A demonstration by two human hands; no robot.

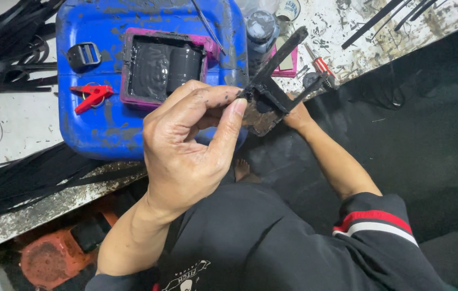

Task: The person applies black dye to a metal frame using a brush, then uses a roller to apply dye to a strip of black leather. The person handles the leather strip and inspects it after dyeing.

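My left hand (186, 145) is raised close to the camera, thumb and fingers pinching the near end of a black strap piece (272, 91). The piece forks into two black strips; one rises toward the upper right, the other runs right. My right hand (296, 116) is mostly hidden behind the piece and grips it from the far side. Behind my hands stands a blue plastic canister (94, 129) laid flat, with a cut-out opening rimmed in pink (164, 67) that holds black liquid.
A red clamp (93, 96) and a black buckle (84, 55) lie on the canister. Bundles of black straps (8, 59) cover the left of the stained white bench (18, 126). A red-handled screwdriver (319, 63) and a jar (261, 29) sit behind. An orange object (51, 258) lies below.
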